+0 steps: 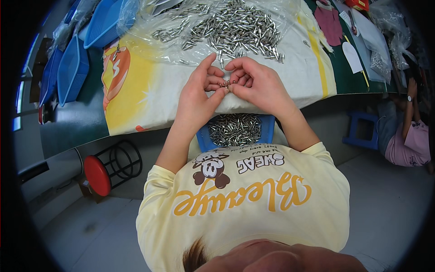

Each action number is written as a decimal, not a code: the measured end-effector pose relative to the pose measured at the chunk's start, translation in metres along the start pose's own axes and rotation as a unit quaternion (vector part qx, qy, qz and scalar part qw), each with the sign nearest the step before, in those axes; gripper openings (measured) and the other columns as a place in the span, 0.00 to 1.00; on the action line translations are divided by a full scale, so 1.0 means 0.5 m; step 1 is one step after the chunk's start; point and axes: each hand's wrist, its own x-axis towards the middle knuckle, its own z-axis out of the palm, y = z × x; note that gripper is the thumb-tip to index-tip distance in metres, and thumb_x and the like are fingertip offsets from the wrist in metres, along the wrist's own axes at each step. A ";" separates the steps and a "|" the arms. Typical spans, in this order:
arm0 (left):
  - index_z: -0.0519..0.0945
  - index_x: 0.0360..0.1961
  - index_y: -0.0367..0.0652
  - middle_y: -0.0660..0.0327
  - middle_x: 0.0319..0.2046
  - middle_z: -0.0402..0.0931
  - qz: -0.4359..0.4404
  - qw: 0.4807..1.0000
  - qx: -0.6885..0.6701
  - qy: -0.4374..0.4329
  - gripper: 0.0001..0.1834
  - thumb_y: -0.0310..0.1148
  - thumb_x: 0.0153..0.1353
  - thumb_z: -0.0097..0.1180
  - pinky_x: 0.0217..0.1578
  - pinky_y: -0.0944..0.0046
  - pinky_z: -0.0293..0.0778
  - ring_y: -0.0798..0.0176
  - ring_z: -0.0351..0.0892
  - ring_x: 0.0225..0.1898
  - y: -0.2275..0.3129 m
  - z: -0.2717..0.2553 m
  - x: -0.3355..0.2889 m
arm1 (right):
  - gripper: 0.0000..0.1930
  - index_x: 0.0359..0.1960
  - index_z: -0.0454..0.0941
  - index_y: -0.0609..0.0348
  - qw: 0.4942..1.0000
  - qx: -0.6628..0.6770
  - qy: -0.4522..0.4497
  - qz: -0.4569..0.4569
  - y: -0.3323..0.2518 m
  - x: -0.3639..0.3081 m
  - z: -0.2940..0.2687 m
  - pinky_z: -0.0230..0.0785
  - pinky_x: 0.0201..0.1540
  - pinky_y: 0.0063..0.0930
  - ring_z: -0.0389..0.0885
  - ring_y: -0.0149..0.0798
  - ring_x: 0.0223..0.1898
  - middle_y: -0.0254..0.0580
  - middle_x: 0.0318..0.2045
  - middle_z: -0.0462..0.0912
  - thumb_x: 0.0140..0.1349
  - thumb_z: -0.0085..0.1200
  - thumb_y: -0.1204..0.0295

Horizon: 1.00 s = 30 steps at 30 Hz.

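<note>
So both hands are up near the top centre of the frame, fingertips almost meeting. The left hand (197, 90) and right hand (263, 88) are pinching a small metal part (227, 84) between thumbs and fingers; it's tiny and half covered, so I can't really make out its shape. Just above them, top centre, there's a big heap of shiny metal pins (235, 27) lying on clear plastic (145, 38). That's all on a white and yellow cloth (167, 97) over a green table (74, 122). Right below the hands, a blue basket (267, 131) full of similar pieces sits by the table edge. Upper left has more blue trays (74, 75), upper right a pink glove (328, 22). Red stool (98, 176) lower left, blue stool (361, 131) and another person (410, 145) at far right.
</note>
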 end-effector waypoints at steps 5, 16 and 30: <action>0.60 0.67 0.37 0.56 0.44 0.73 0.001 1.000 0.011 -0.002 0.38 0.16 0.53 0.59 0.43 0.68 0.77 0.67 0.79 0.39 0.002 -0.002 0.000 | 0.16 0.43 0.76 0.56 1.000 0.003 -0.001 0.002 -0.001 0.000 0.001 0.74 0.33 0.24 0.82 0.30 0.28 0.33 0.28 0.83 0.51 0.61 0.75; 0.59 0.66 0.35 0.55 0.44 0.72 -0.009 1.000 -0.017 -0.018 0.37 0.15 0.54 0.57 0.44 0.69 0.76 0.67 0.78 0.40 0.002 -0.007 0.008 | 0.16 0.43 0.76 0.54 1.000 0.000 0.000 0.011 0.002 0.002 0.002 0.74 0.33 0.24 0.81 0.29 0.28 0.31 0.27 0.82 0.50 0.62 0.74; 0.61 0.67 0.40 0.55 0.48 0.71 0.000 0.995 -0.013 -0.097 0.38 0.15 0.53 0.58 0.46 0.66 0.76 0.65 0.77 0.42 0.009 -0.009 -0.044 | 0.20 0.46 0.77 0.58 0.986 0.049 -0.162 -0.004 -0.013 -0.035 -0.029 0.72 0.39 0.20 0.78 0.25 0.34 0.31 0.32 0.80 0.50 0.66 0.78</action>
